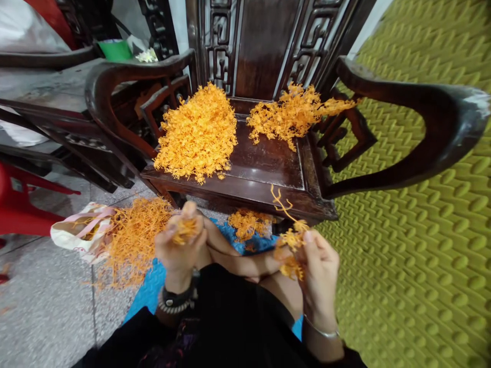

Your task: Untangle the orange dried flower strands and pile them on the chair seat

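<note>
- Left hand [177,255] curled around orange strands [185,231].
- Right hand [321,258] pinching a curly orange cluster [292,239].
- Large orange heap [199,135] and smaller heap [293,115] on a wooden chair [264,166].

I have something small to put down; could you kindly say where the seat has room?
The seat is bare between the larger orange pile and smaller orange clump, towards the front; its left side and right rear are crowded.

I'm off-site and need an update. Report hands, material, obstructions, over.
Left hand curled around orange strands. Right hand pinching orange cluster. Large orange heap on chair seat. Nothing visibly blocking hands.
</note>
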`<action>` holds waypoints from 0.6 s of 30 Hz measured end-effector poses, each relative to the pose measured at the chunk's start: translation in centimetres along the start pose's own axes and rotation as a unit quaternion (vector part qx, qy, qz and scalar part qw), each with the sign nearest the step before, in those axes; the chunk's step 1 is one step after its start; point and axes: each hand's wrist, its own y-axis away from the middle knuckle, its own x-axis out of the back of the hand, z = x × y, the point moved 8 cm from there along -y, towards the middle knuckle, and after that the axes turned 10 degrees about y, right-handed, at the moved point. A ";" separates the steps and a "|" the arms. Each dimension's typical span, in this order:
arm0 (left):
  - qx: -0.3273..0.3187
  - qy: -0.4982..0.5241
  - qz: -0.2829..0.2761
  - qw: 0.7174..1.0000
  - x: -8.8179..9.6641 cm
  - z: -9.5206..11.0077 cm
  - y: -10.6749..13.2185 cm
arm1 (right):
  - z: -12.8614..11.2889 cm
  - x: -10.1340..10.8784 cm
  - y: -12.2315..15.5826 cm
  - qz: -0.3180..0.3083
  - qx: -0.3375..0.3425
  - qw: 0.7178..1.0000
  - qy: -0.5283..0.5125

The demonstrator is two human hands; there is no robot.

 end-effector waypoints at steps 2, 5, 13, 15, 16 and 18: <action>0.129 0.090 -0.041 0.987 -2.1 -4.0 1.8 | -0.6 -2.2 0.3 -0.032 0.005 0.999 -0.021; 0.243 0.090 -0.075 0.963 -4.0 -8.3 4.1 | -2.0 -4.4 1.1 -0.044 0.022 0.999 -0.011; 0.135 -0.235 -0.182 0.945 -4.9 -8.4 4.0 | -2.3 -6.8 1.3 -0.098 0.049 0.993 0.035; 0.139 -0.271 -0.165 0.938 -4.1 -8.1 3.8 | -2.5 -6.5 1.2 -0.100 0.059 0.992 0.039; 0.142 -0.280 -0.146 0.938 -3.5 -7.7 3.8 | -2.8 -6.2 1.2 -0.102 0.064 0.992 0.036; 0.127 -0.297 -0.141 0.936 -3.1 -6.8 4.2 | -3.3 -5.7 1.6 -0.108 0.071 0.991 0.027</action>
